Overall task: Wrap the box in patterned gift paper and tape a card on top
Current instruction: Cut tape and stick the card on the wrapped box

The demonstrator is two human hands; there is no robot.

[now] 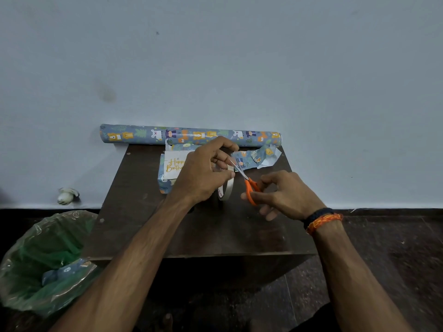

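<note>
Wood of a dark brown table [143, 226] carried a blue animal-print paper roll [148, 135] along its far edge. Nearer lay the wrapped box [165, 183], topped by a white card [173, 164] lettered "Happy Birth…". Just beside it, the left hand [199, 173] pinched a clear tape roll [226, 188]; the right hand [285, 195] gripped orange-handled scissors [249, 185], blades at the tape.

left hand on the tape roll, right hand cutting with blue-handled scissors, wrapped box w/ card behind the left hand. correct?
One thing is off: the scissors have orange handles, not blue, as the head view shows. The rest holds: the left hand holds the tape roll, the right hand works the scissors, and the wrapped box with the card sits behind the left hand.
</note>
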